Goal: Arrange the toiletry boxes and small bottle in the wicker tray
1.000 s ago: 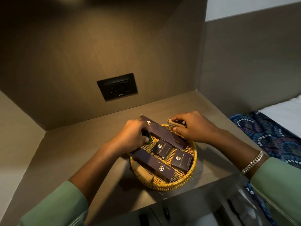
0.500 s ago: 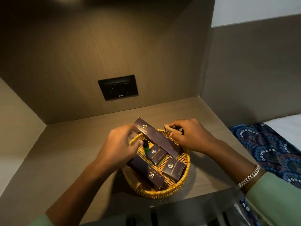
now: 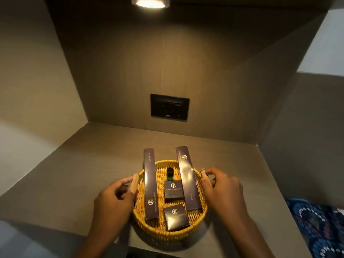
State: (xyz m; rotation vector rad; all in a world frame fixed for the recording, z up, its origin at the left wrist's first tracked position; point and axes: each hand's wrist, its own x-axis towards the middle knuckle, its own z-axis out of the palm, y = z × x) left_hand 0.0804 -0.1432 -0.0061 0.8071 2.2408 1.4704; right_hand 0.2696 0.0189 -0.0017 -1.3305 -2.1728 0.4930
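A round yellow wicker tray (image 3: pixel 160 233) sits on the brown shelf near its front edge. In it lie two long dark boxes, one on the left (image 3: pixel 150 183) and one on the right (image 3: pixel 187 177), both poking over the far rim. Between them a small green bottle (image 3: pixel 169 174) with a black cap stands at the back, with two small dark boxes, one in the middle (image 3: pixel 173 190) and one at the front (image 3: pixel 176 216). My left hand (image 3: pixel 113 198) curls around the tray's left wooden handle (image 3: pixel 134 183). My right hand (image 3: pixel 223 190) grips the right wooden handle (image 3: pixel 204 176).
A black socket plate (image 3: pixel 169 107) is set in the back wall. Side walls close in the shelf on the left and right. A lamp (image 3: pixel 150 2) shines from above. A blue patterned cloth (image 3: pixel 320 228) lies at the lower right.
Both hands left the boxes and bottle and now hold the tray's two handles. The long boxes lie parallel, the bottle and small boxes lined up between them. The tray is turned.
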